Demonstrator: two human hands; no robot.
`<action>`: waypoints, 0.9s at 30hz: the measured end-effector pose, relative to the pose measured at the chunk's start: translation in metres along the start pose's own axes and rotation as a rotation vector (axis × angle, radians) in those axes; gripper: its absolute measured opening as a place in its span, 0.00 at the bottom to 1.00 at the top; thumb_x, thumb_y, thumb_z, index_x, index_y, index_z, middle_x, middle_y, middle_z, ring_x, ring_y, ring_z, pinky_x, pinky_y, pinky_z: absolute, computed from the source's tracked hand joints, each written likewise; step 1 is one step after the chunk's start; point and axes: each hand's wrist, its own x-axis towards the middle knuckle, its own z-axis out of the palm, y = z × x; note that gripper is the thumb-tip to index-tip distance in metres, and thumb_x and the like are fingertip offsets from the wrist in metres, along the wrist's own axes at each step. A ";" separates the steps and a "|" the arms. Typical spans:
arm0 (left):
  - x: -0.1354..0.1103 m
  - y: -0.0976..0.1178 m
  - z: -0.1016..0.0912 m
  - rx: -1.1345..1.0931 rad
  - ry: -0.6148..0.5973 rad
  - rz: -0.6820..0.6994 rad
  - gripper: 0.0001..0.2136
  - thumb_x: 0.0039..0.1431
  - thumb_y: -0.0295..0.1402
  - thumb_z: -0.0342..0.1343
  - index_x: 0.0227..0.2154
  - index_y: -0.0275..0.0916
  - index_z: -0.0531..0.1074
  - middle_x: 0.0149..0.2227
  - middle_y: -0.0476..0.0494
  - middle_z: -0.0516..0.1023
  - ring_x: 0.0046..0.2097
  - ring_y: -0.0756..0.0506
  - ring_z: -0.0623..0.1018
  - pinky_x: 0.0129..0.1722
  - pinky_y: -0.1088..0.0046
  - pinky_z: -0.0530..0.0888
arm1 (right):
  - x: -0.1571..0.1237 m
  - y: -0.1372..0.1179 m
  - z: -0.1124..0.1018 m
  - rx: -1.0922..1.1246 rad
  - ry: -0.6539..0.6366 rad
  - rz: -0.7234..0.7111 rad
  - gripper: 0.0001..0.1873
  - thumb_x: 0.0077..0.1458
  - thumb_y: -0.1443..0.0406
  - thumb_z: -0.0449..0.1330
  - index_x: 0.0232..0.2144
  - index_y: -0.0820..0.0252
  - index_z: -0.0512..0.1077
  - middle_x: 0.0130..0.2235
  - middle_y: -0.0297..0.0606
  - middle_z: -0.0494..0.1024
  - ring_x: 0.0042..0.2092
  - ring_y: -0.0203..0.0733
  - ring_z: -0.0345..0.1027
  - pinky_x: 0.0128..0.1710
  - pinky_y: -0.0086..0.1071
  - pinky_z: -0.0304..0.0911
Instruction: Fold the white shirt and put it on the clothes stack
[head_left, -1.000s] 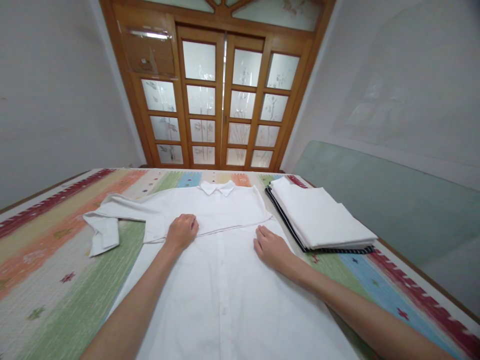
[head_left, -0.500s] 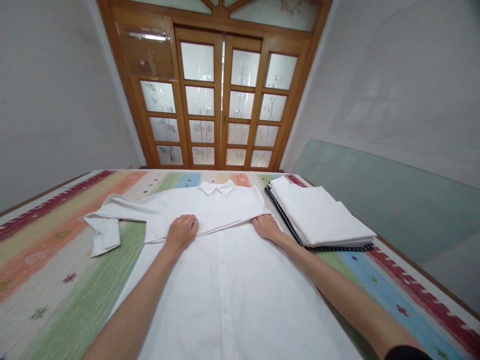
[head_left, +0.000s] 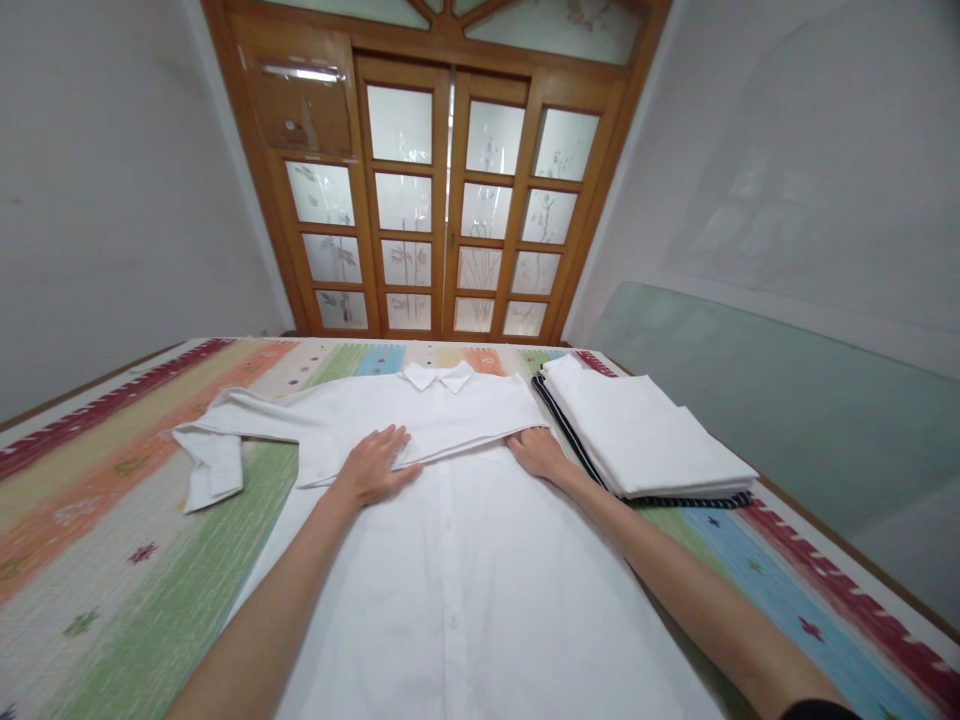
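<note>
Wooden doors (head_left: 450, 200) with frosted panes closed the far side of the room, their top cut off by the frame; before them lay a striped cover (head_left: 150, 620), and on it, in the middle, a white shirt (head_left: 450, 600), its collar (head_left: 438, 377) pointing to the doors and its lower end cut off; a layer of white cloth crossed its chest. The left hand (head_left: 379, 470) rested open on the edge of this layer, fingers spread a little, thumb apart, gripping nothing; the right hand (head_left: 534, 450) was bent at the same edge, its fingertips hidden, so I cannot tell whether it held the cloth. Just beside, to the right, lay a folded white stack (head_left: 645, 435), mostly hiding a black striped cloth (head_left: 694, 498).
</note>
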 end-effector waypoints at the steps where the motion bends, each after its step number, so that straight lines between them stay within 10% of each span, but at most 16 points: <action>1: 0.000 0.000 0.000 -0.003 -0.015 0.018 0.30 0.57 0.52 0.49 0.55 0.36 0.69 0.61 0.36 0.67 0.64 0.38 0.64 0.64 0.59 0.59 | -0.001 0.001 0.000 0.002 -0.004 0.013 0.27 0.65 0.60 0.44 0.55 0.74 0.69 0.55 0.56 0.71 0.58 0.50 0.63 0.58 0.35 0.51; 10: 0.001 0.000 0.003 -0.015 -0.007 0.031 0.28 0.59 0.51 0.49 0.56 0.38 0.69 0.61 0.36 0.67 0.64 0.37 0.64 0.64 0.54 0.57 | 0.001 0.018 -0.038 0.004 -0.201 -0.059 0.17 0.57 0.64 0.53 0.36 0.69 0.79 0.39 0.48 0.81 0.40 0.46 0.74 0.38 0.28 0.61; 15: 0.003 0.001 0.003 -0.025 -0.027 0.009 0.26 0.63 0.49 0.44 0.56 0.37 0.69 0.61 0.37 0.67 0.65 0.39 0.63 0.64 0.55 0.57 | 0.015 0.011 -0.063 0.020 -0.006 0.110 0.21 0.59 0.63 0.48 0.31 0.66 0.80 0.34 0.47 0.81 0.39 0.46 0.74 0.39 0.30 0.61; 20: 0.006 -0.004 0.009 -0.011 0.000 -0.071 0.24 0.67 0.43 0.40 0.56 0.35 0.68 0.61 0.36 0.66 0.65 0.40 0.62 0.64 0.58 0.58 | 0.027 -0.008 -0.027 -0.069 0.054 0.004 0.28 0.62 0.61 0.47 0.58 0.75 0.65 0.62 0.58 0.62 0.63 0.53 0.55 0.60 0.37 0.49; 27: 0.009 -0.012 0.013 0.044 -0.080 -0.132 0.27 0.66 0.45 0.39 0.62 0.33 0.61 0.66 0.36 0.57 0.68 0.39 0.55 0.65 0.55 0.53 | 0.028 -0.004 0.012 -0.010 -0.069 0.054 0.40 0.67 0.52 0.38 0.65 0.84 0.47 0.68 0.60 0.43 0.69 0.53 0.34 0.66 0.39 0.35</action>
